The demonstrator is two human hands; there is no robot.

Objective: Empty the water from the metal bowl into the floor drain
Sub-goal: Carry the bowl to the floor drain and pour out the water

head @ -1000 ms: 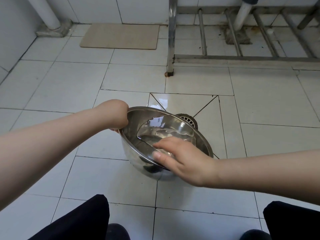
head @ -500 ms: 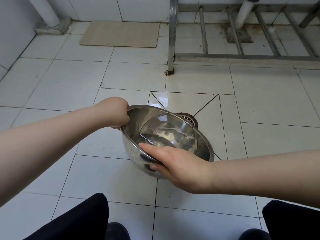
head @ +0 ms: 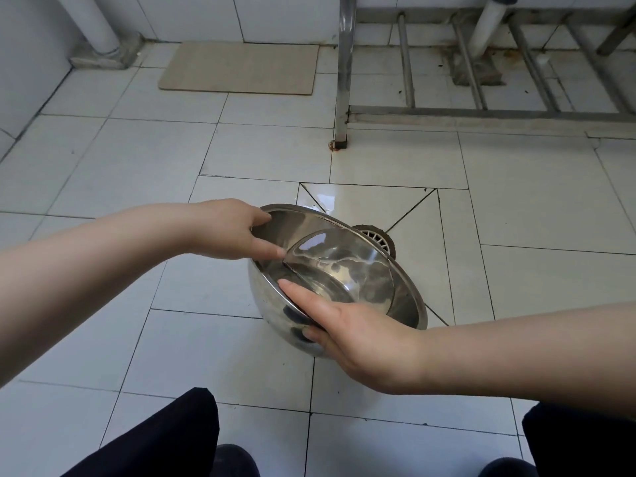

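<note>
Overhead, the white tiled floor (head: 275,153) filled the view, with a metal rack (head: 481,113) and a beige mat (head: 239,67) along the far wall. The metal bowl (head: 330,270) was held just above the tiles, tilted, its far rim over the floor drain (head: 377,237), with some water (head: 339,261) inside. The right hand (head: 351,335) gripped the near rim, thumb inside and fingers under. The left hand (head: 229,228) held the left rim, fingers extended into the bowl.
</note>
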